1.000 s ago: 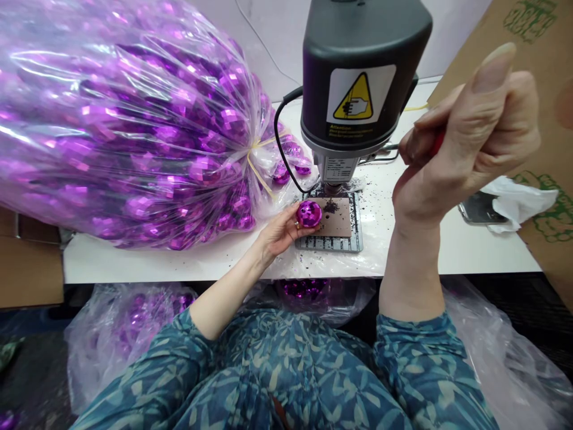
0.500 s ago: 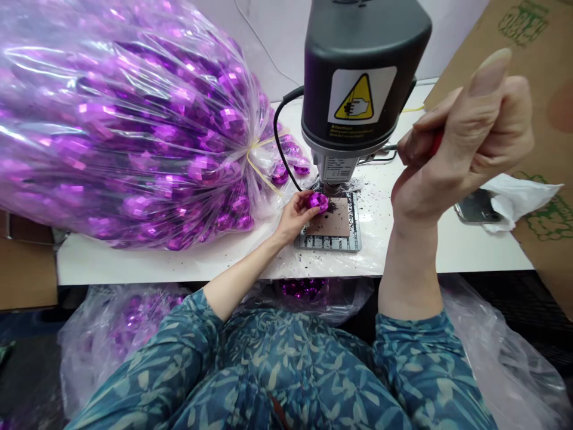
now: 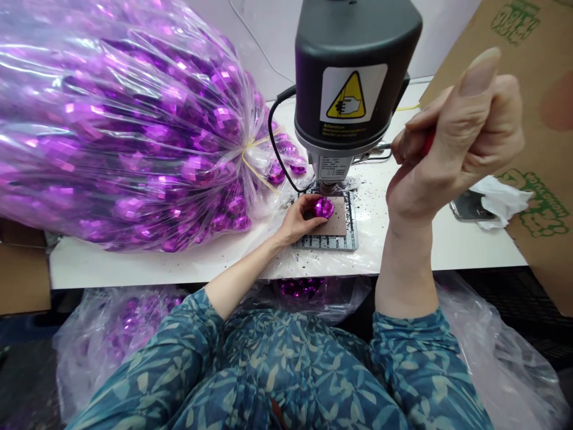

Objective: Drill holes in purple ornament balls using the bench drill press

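Note:
Between the thumb and fingers of my left hand [image 3: 301, 218] sits a shiny purple faceted ball [image 3: 324, 207]. The hand holds it on a small brown board [image 3: 336, 226], just below the nose of a black bench drill press [image 3: 353, 77]. Beneath the board lies the machine's grooved metal base [image 3: 351, 243]. My right hand [image 3: 461, 131] is raised to the right of the machine, its fingers closed round a red handle [image 3: 428, 142] on a metal lever. Most of that handle is hidden by the fingers. The drill tip cannot be made out.
A large tied clear bag of purple balls [image 3: 147, 143] fills the left of the white table [image 3: 215, 263]. Loose purple balls [image 3: 286, 149] lie beside its neck. Right of the machine are a phone [image 3: 468, 206], a crumpled white tissue [image 3: 505, 200] and a cardboard box [image 3: 537, 149]. Dark shavings dot the table.
My left hand has brought the ball rightward over the board, beneath the drill nose. Fewer dark shavings show on the board. My right hand keeps its grip on the handle; the view has shifted slightly.

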Tool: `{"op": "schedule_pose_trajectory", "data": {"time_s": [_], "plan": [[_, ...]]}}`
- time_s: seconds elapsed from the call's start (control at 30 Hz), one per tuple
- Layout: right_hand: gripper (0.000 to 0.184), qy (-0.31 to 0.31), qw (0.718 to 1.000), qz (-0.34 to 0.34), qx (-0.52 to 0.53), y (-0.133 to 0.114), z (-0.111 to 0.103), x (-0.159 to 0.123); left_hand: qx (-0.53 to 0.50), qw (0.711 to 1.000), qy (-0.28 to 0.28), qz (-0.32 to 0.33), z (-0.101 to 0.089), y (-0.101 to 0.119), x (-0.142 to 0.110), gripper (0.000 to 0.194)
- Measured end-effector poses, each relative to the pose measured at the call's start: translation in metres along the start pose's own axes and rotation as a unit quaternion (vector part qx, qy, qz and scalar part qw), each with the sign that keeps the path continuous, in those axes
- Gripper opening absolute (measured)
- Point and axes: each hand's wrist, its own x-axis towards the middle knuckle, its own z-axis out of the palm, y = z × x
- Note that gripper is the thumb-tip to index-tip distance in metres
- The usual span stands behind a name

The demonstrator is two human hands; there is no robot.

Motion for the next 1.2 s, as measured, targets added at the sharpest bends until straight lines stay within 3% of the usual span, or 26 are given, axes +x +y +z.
{"op": "schedule_pose_trajectory", "data": {"time_s": [0.23, 0.4, 0.57, 1.0, 1.1, 1.2], "plan": [[0.056, -0.007, 0.999, 0.008, 0.040, -0.002, -0.001, 0.001, 0.067, 0.997, 0.018, 0.022, 0.008, 0.006, -0.006, 0.065], [0.052, 0.041, 0.993, -0.002, 0.107, -0.003, -0.003, -0.012, 0.069, 0.997, 0.015, 0.017, 0.008, 0.007, -0.010, 0.064], [0.054, 0.061, 0.985, -0.039, 0.159, 0.011, -0.006, -0.024, 0.058, 0.998, 0.016, 0.016, 0.010, 0.004, -0.010, 0.066], [0.067, 0.142, 0.973, -0.090, 0.157, 0.053, -0.011, -0.046, 0.052, 0.998, 0.018, 0.026, 0.011, 0.008, -0.011, 0.064], [0.070, 0.125, 0.976, -0.106, 0.146, 0.057, -0.014, -0.052, 0.051, 0.998, 0.018, 0.025, 0.011, 0.010, -0.011, 0.064], [0.067, 0.107, 0.976, -0.105, 0.157, 0.045, -0.011, -0.045, 0.052, 0.998, 0.017, 0.031, 0.012, 0.009, -0.009, 0.063]]}}
